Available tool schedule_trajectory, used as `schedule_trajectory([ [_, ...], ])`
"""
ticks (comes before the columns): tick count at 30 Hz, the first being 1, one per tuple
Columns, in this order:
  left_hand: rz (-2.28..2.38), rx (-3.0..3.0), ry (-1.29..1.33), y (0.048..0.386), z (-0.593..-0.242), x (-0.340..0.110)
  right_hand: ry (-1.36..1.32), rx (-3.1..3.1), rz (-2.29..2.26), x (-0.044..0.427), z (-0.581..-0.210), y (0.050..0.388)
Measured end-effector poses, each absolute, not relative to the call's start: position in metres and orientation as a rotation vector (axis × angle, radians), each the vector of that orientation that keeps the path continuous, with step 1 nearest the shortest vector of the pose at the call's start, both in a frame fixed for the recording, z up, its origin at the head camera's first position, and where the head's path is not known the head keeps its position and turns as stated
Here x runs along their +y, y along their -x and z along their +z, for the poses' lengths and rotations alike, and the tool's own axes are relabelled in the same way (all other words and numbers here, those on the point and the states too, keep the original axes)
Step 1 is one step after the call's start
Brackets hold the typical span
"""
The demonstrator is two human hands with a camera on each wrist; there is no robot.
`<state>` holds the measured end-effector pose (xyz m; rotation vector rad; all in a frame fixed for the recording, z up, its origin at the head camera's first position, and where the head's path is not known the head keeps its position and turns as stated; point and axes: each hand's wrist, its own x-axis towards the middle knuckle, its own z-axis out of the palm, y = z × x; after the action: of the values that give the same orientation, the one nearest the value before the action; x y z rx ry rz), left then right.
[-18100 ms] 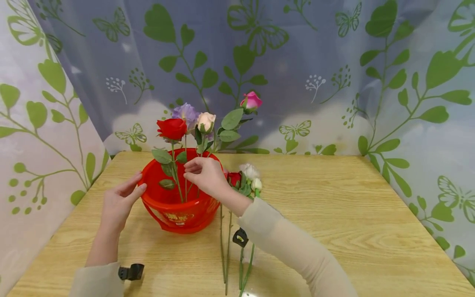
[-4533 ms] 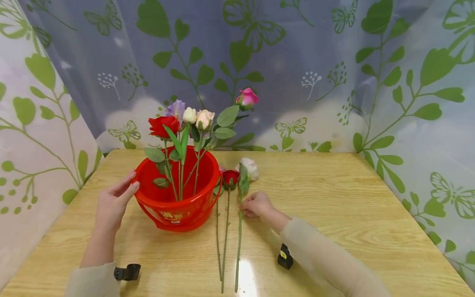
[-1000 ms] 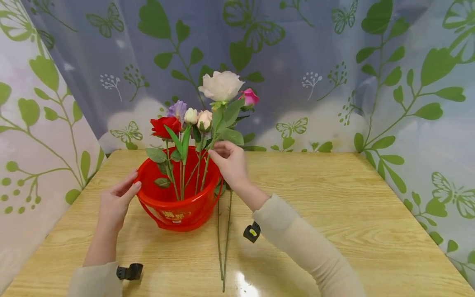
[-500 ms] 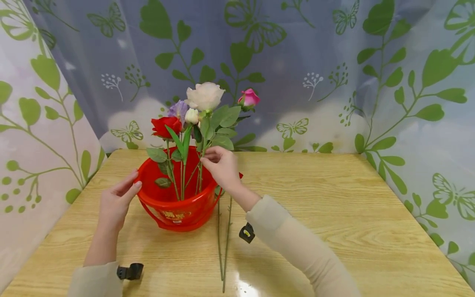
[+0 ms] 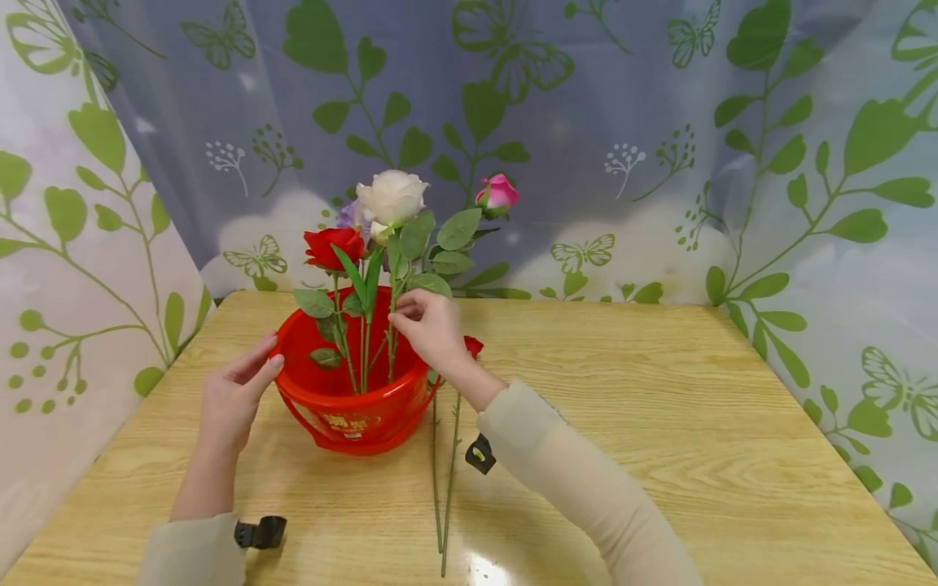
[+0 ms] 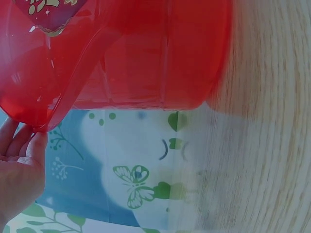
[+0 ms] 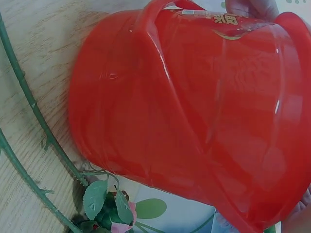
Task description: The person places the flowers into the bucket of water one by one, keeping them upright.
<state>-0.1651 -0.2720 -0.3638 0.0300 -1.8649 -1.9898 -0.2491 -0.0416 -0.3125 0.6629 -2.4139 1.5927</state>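
A red plastic bucket (image 5: pixel 359 419) stands on the table, left of centre. My left hand (image 5: pixel 233 399) holds its left rim between thumb and fingers; the left wrist view shows the fingertips (image 6: pixel 36 141) on the bucket's edge. Over the bucket, my right hand (image 5: pixel 432 330) pinches the stem of a large white rose (image 5: pixel 392 198), its lower stem inside. A red rose (image 5: pixel 333 248), a white bud with green leaves (image 5: pixel 379 233), a purple flower (image 5: pixel 348 216) and a pink rose (image 5: pixel 498 194) also stand there. The white rose hides the peach rose.
Right of the bucket, two flower stems (image 5: pixel 450 480) lie on the wooden table (image 5: pixel 659 423). One ends in a red bloom (image 5: pixel 473 347); a pink bloom (image 7: pixel 121 225) shows in the right wrist view. A patterned curtain (image 5: pixel 572 106) surrounds the table.
The white rose and white bud, lying on the table earlier, now stand in the bucket. In the last second my right hand moved left and slightly down with the white rose. The left hand kept its hold.
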Motion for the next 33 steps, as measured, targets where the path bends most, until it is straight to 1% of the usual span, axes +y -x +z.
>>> schedule_trajectory([
  [8, -1.99, -1.849, -0.017, 0.166, -0.364, -0.27, -0.661, -2.459, 1.591, -0.041, -0.31, 0.247],
  [17, -1.984, -1.861, -0.024, 0.165, -0.363, -0.271, -0.679, -2.436, 1.774, -0.033, -0.311, 0.239],
  [18, -1.981, -1.865, -0.028, 0.165, -0.364, -0.271, -0.677, -2.433, 1.79, -0.031, -0.306, 0.234],
  [24, -1.981, -1.863, -0.033, 0.165, -0.364, -0.271, -0.701, -2.352, 1.929, -0.018, -0.305, 0.225],
  [25, -1.982, -1.862, -0.034, 0.165, -0.364, -0.271, -0.708, -2.33, 1.949, -0.015, -0.309, 0.228],
  [33, -1.991, -1.865, -0.037, 0.165, -0.365, -0.272, -0.7, -2.28, 2.026, 0.008, -0.318, 0.22],
])
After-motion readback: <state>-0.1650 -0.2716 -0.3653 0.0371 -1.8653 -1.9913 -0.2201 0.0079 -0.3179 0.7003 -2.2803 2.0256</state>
